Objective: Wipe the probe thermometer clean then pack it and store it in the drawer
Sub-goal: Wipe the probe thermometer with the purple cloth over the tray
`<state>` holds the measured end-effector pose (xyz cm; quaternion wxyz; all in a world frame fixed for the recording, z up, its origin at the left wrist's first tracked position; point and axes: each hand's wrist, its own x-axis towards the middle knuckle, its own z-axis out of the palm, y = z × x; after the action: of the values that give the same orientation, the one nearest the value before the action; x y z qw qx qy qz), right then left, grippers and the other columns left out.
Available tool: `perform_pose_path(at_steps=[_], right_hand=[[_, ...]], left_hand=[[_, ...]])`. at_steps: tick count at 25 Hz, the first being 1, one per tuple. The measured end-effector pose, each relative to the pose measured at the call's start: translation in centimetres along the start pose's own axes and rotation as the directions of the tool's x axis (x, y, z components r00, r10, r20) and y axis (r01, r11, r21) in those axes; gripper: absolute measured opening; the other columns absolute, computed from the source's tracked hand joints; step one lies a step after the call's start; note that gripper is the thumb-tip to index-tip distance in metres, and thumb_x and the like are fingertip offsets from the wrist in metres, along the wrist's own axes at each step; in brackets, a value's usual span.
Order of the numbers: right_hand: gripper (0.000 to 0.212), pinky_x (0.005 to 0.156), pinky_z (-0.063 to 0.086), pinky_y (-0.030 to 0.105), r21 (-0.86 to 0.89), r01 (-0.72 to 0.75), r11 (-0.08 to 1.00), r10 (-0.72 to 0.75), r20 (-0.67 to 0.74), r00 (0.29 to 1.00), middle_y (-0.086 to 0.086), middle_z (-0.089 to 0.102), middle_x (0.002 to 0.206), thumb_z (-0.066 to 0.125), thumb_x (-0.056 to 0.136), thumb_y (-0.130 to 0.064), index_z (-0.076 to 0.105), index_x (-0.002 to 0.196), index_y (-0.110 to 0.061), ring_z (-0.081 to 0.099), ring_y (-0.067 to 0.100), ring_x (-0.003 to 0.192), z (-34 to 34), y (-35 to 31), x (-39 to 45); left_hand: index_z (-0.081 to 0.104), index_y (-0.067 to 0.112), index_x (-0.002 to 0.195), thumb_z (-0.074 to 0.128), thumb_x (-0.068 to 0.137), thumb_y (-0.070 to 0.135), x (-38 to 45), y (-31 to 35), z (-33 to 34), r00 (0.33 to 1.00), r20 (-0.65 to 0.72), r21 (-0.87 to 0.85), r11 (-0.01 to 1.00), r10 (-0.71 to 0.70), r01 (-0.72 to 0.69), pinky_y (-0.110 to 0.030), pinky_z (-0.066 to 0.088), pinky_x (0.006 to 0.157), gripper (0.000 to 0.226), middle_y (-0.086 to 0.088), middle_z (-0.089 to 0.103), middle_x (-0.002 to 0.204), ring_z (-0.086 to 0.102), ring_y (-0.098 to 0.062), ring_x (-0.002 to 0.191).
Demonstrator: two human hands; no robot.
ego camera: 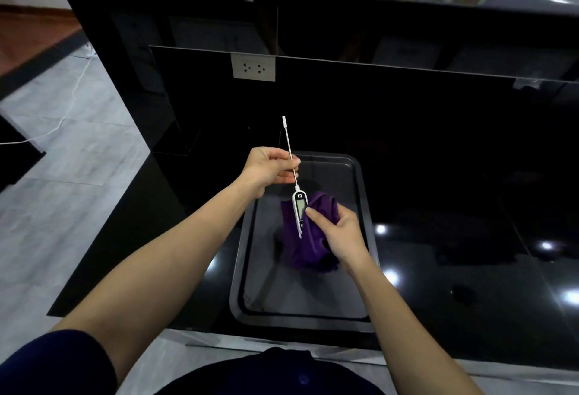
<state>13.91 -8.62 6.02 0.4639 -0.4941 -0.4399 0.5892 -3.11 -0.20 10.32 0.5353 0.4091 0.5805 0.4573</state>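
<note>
The probe thermometer (299, 206) has a white and black body with a small display and a long thin metal probe ending in a white tip cap, pointing up and away. My left hand (269, 169) pinches the probe near its middle. My right hand (340, 234) holds a bunched purple cloth (308, 244) against the thermometer's body, thumb resting on its edge. Both are held above a dark grey tray (365, 194) on the black counter.
The glossy black countertop (454, 238) stretches to the right and back, with a raised black back panel carrying a white wall socket (253, 67). Grey tiled floor (62, 175) lies to the left, crossed by a white cable. No drawer is visible.
</note>
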Motion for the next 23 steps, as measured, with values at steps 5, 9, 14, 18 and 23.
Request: perform_pose_path(at_steps=[5, 9, 14, 18, 23], right_hand=[[0.005, 0.072, 0.058, 0.030, 0.046, -0.004, 0.999, 0.008, -0.103, 0.995, 0.003, 0.077, 0.083, 0.071, 0.085, -0.010, 0.071, 0.089, -0.013, 0.072, 0.017, 0.079, -2.3, -0.3, -0.5], [0.011, 0.066, 0.056, 0.023, 0.083, 0.045, 0.996, -0.024, -0.234, 0.972, -0.007, 0.075, 0.072, 0.069, 0.084, -0.005, 0.069, 0.086, -0.015, 0.068, 0.006, 0.068, -7.1, -1.9, -0.7], [0.014, 0.072, 0.051, 0.028, -0.312, 0.125, 0.942, -0.206, -0.243, 0.948, -0.005, 0.071, 0.083, 0.067, 0.086, -0.006, 0.067, 0.090, -0.019, 0.067, -0.002, 0.072, -14.6, -4.1, -0.7], [0.043, 0.100, 0.043, 0.037, -0.903, 0.156, 0.400, -0.371, -0.004, 0.928, 0.000, 0.069, 0.117, 0.065, 0.083, -0.004, 0.066, 0.117, -0.029, 0.060, 0.020, 0.114, -18.0, -1.9, 0.1], [0.075, 0.121, 0.004, 0.050, -0.994, 0.103, 0.036, -0.064, 0.100, 0.993, 0.003, 0.004, 0.163, 0.062, 0.088, -0.030, 0.023, 0.151, -0.038, -0.004, 0.030, 0.150, -19.7, 4.8, -1.7]], left_hand=[[0.069, 0.003, 0.082, 0.074, 0.078, 0.003, -0.2, -0.3, 1.2, 0.999, 0.036, 0.000, 1.000, -0.007, 0.007, -0.025, 0.060, 0.058, 0.007, -0.010, 0.069, 0.074, 0.068, -0.013, 0.055], [0.068, 0.003, 0.084, 0.077, 0.075, 0.002, -0.3, -0.8, 2.4, 0.998, 0.040, 0.004, 0.999, -0.040, 0.040, -0.025, 0.059, 0.057, 0.013, -0.011, 0.070, 0.075, 0.068, -0.014, 0.056], [0.058, 0.004, 0.078, 0.075, 0.074, -0.005, -0.5, -4.1, 5.4, 0.993, 0.068, 0.049, 0.994, -0.098, 0.095, -0.023, 0.056, 0.046, 0.019, -0.014, 0.066, 0.071, 0.064, -0.010, 0.044], [0.055, 0.006, 0.073, 0.075, 0.074, -0.004, -0.7, -7.6, 7.6, 0.987, 0.062, 0.119, 0.983, -0.148, 0.140, -0.026, 0.058, 0.047, 0.022, -0.015, 0.065, 0.070, 0.064, -0.012, 0.044], [0.054, 0.007, 0.071, 0.074, 0.075, -0.005, 0.1, -9.7, 9.8, 0.981, 0.016, 0.169, 0.968, -0.193, 0.188, -0.028, 0.060, 0.050, 0.024, -0.015, 0.065, 0.070, 0.065, -0.017, 0.049]])
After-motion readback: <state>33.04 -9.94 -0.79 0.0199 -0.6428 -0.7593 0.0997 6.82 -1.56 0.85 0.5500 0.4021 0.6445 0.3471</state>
